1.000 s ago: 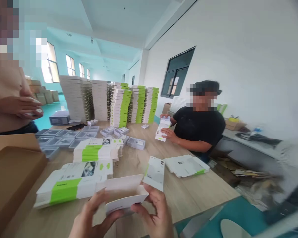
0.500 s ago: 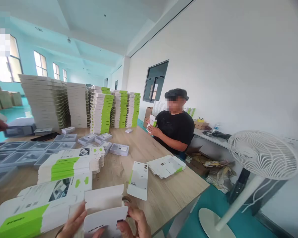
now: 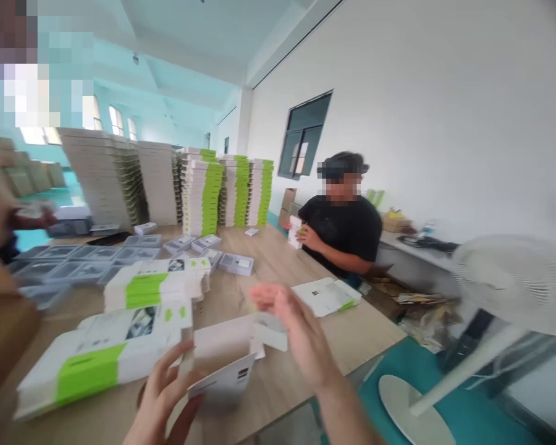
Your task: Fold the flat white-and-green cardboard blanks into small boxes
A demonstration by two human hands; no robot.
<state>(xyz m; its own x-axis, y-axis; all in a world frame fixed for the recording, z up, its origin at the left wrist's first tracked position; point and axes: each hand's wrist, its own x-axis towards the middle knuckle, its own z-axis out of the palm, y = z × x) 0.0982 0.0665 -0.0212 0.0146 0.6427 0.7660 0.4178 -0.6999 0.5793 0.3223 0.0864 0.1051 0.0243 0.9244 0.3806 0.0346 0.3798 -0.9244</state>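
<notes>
My left hand (image 3: 164, 392) grips a white folded carton (image 3: 229, 355) with a small dark print, held low over the wooden table (image 3: 282, 377). My right hand (image 3: 296, 330) is raised beside the carton's upper flap, fingers stretched and blurred by motion; nothing shows in its grasp. Flat white-and-green cartons (image 3: 97, 361) lie stacked just left of my hands.
A seated person in a black shirt (image 3: 345, 228) holds a small box across the table. Another person's arm (image 3: 0, 210) is at far left. Tall carton stacks (image 3: 204, 194) stand at the back, grey trays (image 3: 88, 256) mid-table, a white fan (image 3: 514, 287) to the right.
My right hand has let go of the carton and lifted up to its right. The view swung back left, and the carton's flap now stands open.
</notes>
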